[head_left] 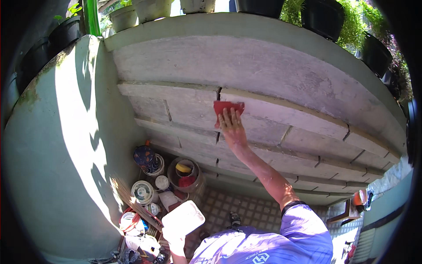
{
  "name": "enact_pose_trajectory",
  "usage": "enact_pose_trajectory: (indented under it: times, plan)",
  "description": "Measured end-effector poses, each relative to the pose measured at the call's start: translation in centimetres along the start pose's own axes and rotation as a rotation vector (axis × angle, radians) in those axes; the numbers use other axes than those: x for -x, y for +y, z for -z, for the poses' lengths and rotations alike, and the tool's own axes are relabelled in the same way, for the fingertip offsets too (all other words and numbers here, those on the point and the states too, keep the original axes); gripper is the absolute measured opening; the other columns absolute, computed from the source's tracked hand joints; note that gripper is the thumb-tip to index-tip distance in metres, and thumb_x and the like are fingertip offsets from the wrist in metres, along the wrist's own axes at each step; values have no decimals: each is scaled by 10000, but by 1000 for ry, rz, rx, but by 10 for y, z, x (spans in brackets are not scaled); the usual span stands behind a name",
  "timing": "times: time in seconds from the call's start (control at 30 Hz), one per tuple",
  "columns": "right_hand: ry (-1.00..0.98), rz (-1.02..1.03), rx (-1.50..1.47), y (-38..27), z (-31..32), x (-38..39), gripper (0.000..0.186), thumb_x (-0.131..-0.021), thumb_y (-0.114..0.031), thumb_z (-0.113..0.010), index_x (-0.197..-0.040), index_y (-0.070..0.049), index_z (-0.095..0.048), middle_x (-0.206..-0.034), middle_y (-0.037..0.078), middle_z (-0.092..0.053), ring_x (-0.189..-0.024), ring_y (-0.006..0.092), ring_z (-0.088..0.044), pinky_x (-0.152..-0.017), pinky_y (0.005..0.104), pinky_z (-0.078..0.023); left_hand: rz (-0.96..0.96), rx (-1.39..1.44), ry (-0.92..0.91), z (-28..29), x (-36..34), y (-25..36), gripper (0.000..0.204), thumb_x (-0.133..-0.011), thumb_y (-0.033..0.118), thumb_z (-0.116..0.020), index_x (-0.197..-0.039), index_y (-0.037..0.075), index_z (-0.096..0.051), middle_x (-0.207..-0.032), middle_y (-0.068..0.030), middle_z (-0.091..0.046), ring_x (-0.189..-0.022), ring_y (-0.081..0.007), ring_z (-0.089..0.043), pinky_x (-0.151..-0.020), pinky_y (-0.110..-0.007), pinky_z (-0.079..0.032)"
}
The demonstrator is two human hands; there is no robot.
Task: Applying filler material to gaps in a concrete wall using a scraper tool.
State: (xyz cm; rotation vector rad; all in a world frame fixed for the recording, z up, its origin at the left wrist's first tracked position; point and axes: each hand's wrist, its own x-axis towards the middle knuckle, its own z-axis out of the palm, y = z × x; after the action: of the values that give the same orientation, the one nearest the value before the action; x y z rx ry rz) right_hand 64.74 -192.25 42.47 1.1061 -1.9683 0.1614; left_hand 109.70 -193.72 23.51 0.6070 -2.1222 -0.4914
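Note:
My right hand (232,125) is raised to the pale grey wall (193,102), its fingers stretched over a flat red piece (229,106) held against the wall. Whether that is a plastic spreader or a folded abrasive sheet, I cannot tell. It lies beside a dark vertical gap (219,93) in a horizontal ledge. Low in front of me, my left hand (174,238) grips a white rectangular tray (183,218) with rounded corners by its near edge. The tray is bright with sun, so its contents are hard to make out.
Several paint buckets (143,192) and a clear tub (198,169) with a yellow thing in it crowd the left corner. Thin wooden sticks (136,204) lean there. Potted plants (323,17) line the wall top. A small wooden stool (347,213) stands right on the tiled floor (215,207).

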Motion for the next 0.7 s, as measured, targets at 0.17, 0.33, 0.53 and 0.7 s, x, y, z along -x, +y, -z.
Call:
enact_pose_trajectory:
  times: [0.17, 0.33, 0.53, 0.7]
  plan:
    - [-55, 159, -222, 4, 12, 32, 487, -846, -128, -554, -1333, -104, -563, -1458, 162, -457, -1338, 385, -432, -1133, 500, -337, 16, 45, -4, 2, -13, -19, 279, -803, 196, -717, -1026, 28, -712, -1041, -135, -713, -1011, -293, -671, -885, -432, -509]
    - [153, 66, -8, 62, 19, 27, 536, -832, -111, -557, -1367, -121, -531, -1491, 129, -421, -1370, 364, -400, -1140, 480, -343, 45, 76, -6, 10, 22, -28, 279, -802, 192, -717, -1027, 27, -711, -1039, -136, -713, -1010, -294, -672, -883, -431, -510]
    - [-56, 127, -88, 47, -25, 112, 534, -845, -113, -537, -1379, -111, -518, -1507, 128, -399, -1389, 356, -375, -1144, 474, -339, 54, 105, -19, 5, 9, -22, 279, -800, 188, -717, -1028, 27, -711, -1037, -138, -713, -1009, -295, -672, -880, -429, -511]
    - [312, 46, -102, 63, 46, 33, 511, -841, -102, -541, -1351, -131, -547, -1484, 127, -432, -1378, 358, -393, -1130, 480, -362, 78, 107, -12, 2, -4, -17, 280, -798, 184, -717, -1029, 27, -711, -1035, -140, -713, -1009, -295, -672, -877, -428, -511]
